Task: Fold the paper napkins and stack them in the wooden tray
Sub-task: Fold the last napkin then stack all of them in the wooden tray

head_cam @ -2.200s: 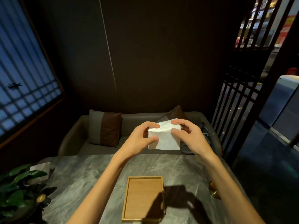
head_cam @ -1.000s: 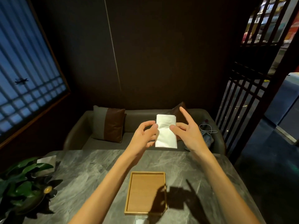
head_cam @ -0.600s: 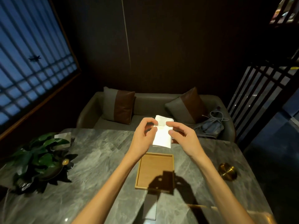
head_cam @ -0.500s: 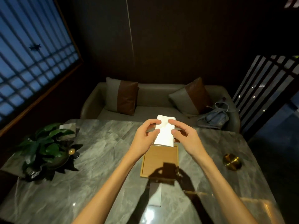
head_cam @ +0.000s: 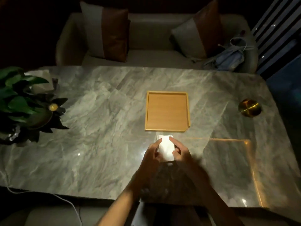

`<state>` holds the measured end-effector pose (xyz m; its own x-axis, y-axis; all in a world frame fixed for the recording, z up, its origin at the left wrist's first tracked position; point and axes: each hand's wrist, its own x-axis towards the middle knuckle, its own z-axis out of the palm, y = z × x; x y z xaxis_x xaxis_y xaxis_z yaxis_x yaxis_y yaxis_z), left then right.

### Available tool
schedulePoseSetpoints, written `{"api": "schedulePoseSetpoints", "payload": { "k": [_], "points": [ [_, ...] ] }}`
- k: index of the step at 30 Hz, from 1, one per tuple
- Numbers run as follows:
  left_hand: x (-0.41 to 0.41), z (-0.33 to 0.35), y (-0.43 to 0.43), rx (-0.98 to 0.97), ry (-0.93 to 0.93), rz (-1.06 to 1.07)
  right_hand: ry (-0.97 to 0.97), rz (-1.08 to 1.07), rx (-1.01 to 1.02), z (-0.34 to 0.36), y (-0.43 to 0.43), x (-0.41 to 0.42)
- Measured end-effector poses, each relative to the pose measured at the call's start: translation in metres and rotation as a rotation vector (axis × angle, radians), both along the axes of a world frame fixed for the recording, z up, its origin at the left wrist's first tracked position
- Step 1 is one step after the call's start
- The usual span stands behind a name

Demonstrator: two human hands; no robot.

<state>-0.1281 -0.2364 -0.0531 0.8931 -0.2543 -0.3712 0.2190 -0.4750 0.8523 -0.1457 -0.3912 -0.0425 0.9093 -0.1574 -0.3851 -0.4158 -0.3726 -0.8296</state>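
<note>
The square, light wooden tray (head_cam: 167, 111) lies on the grey marbled surface (head_cam: 105, 128) with its floor bare: no napkin is stacked in it yet. Just on the near side of the tray, both hands hold the folded white paper napkin (head_cam: 166, 148) as a narrow oblong, its short end towards the tray. The left hand (head_cam: 150, 156) grips one long edge and the right hand (head_cam: 181, 153) the other. The fingers (head_cam: 158, 142) of both are curled in and clamped on the paper.

Whether the napkin rests on the surface or hangs just above it, I cannot tell. A pale edge shows past its far end, between it and the tray. It may be another sheet, but glare hides it.

By my judgement the folding of this napkin is done or nearly so. What is left is to lay it in the tray, then to fold and stack any further napkins.
</note>
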Motion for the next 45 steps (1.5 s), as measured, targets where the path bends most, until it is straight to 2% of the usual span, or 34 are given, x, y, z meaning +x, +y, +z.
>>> {"api": "schedulePoseSetpoints", "payload": {
  "k": [2,7,10,12,14,17,19,22,24,26,30,37,43,45],
  "points": [
    [-0.006,-0.022,0.000,0.036,-0.014,0.016,-0.012,0.019,-0.062,-0.022,0.003,-0.002],
    [0.005,-0.051,-0.003,-0.043,-0.153,0.055,-0.046,0.008,-0.116,-0.061,0.009,0.006],
    [0.016,-0.065,-0.005,0.106,-0.096,-0.015,-0.024,0.022,-0.111,-0.072,0.011,0.004],
    [0.018,-0.075,-0.004,0.208,0.001,0.014,-0.006,0.025,-0.190,-0.079,0.013,0.001],
    [0.016,-0.079,-0.007,0.176,0.018,0.055,-0.004,-0.042,-0.202,-0.084,0.015,-0.004],
    [0.014,-0.080,-0.013,0.114,-0.050,0.079,0.010,-0.140,-0.116,-0.085,0.017,-0.005],
    [0.014,-0.081,-0.014,0.101,-0.084,0.066,0.034,-0.123,-0.104,-0.085,0.017,-0.006],
    [0.015,-0.085,-0.016,0.126,-0.106,0.068,-0.008,-0.051,-0.196,-0.085,0.018,-0.007],
    [0.015,-0.087,-0.019,0.141,-0.071,0.128,-0.025,-0.044,-0.216,-0.080,0.019,-0.005],
    [0.015,-0.090,-0.020,0.155,-0.026,0.194,-0.019,-0.126,-0.137,-0.079,0.020,-0.001],
    [0.020,-0.099,-0.020,0.241,0.034,0.204,0.155,-0.369,-0.038,-0.080,0.019,0.006],
    [0.041,-0.105,-0.021,0.207,0.254,0.201,0.250,-0.280,0.253,-0.086,0.002,0.017],
    [0.044,-0.098,-0.027,0.238,0.348,0.204,0.264,-0.345,0.188,-0.088,0.003,0.017],
    [0.047,-0.088,-0.028,0.174,0.378,0.196,0.244,-0.347,0.170,-0.090,0.003,0.016]
  ]
}}
